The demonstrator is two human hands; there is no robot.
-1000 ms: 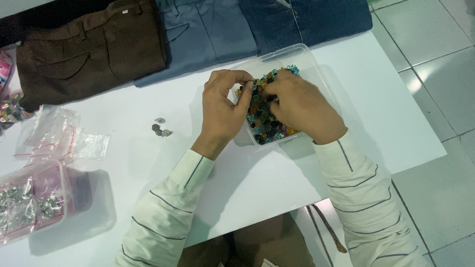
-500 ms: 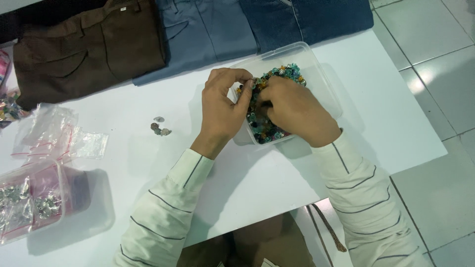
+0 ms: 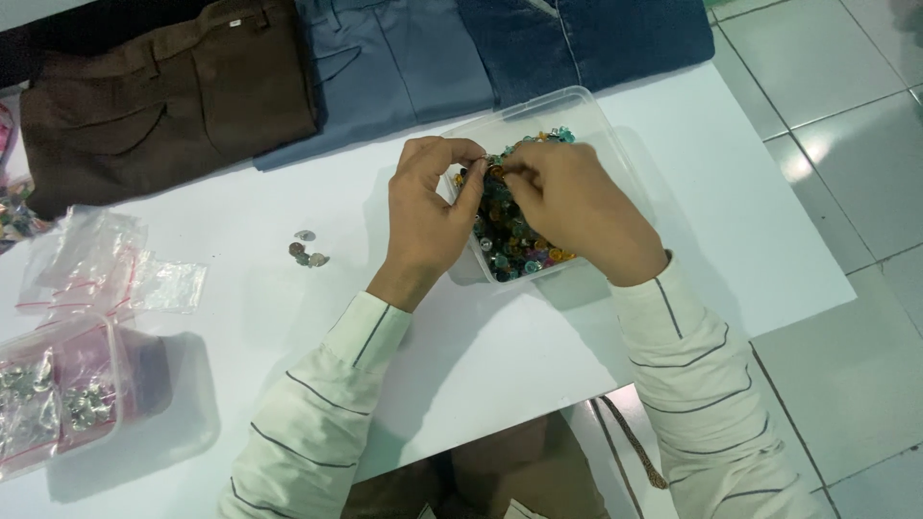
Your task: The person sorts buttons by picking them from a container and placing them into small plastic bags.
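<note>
White table: hands (unmoved) over tub

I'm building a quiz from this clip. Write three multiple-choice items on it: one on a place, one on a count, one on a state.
1. Where do both hands work?
A. over the clear tub of beads
B. over the brown trousers
C. over the plastic bags

2. How many pairs of trousers lie along the table's far edge?
A. one
B. three
C. five

3. How is the tub?
A. lidded
B. overturned
C. open, holding beads

Key: 1 A, the left hand and right hand meet above the tub of beads. 2 B, brown trousers, grey-blue trousers and dark blue trousers lie side by side. 3 C, no lid covers it and the beads show inside.
</note>
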